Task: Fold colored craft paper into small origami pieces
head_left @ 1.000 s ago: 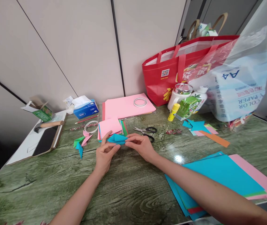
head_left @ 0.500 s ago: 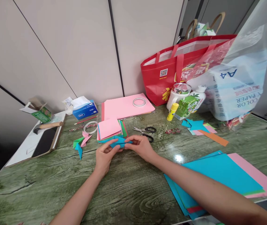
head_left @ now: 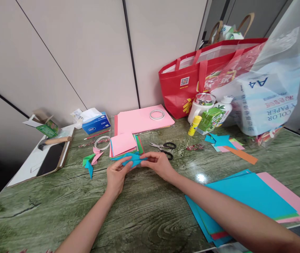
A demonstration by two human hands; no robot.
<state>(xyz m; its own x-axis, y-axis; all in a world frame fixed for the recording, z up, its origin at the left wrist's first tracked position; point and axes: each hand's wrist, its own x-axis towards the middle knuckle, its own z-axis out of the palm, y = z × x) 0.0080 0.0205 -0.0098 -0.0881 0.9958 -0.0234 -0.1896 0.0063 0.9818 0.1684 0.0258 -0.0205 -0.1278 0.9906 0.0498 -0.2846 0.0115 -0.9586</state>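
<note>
Between my two hands is a piece of folded blue paper, held just above the table in front of a stack of small coloured squares. My left hand pinches its left end between thumb and fingers. The other end is gripped by the fingertips of my right hand. Black-handled scissors lie behind my right hand, blades partly spread. Left of my left hand rest small folded paper pieces in green, pink and blue. A roll of tape lies beside the square stack.
Large coloured sheets lie under my right forearm. Blue and orange scraps, a yellow glue stick, a green carton and a red bag stand right. A tissue box, pink sheets and a hammer are farther back.
Both hands keep hold of the blue paper. Its left part is tilted slightly differently, and my fingers have shifted a little along it. The other things lie as before.
</note>
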